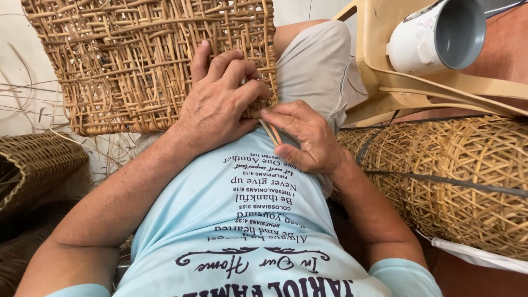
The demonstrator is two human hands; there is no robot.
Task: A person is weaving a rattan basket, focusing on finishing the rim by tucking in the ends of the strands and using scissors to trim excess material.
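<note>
A flat, open-weave rattan panel (132, 60) rests on my lap, its lower right corner against my belly. My left hand (217, 99) lies on that corner, fingers curled and pressing the weave down. Just right of it, my right hand (305, 135) pinches thin rattan strips (270, 132) that run from the panel's edge down toward my light blue shirt. The fingertips of both hands almost meet at the panel's corner. My grey-trousered knee (316, 60) shows behind the hands.
A large woven rattan basket (467, 176) lies on its side at the right. Above it a beige plastic chair (385, 82) carries a white mug (434, 36). Darker woven baskets (33, 165) sit at the left, with loose rattan strands (22, 93) on the white floor.
</note>
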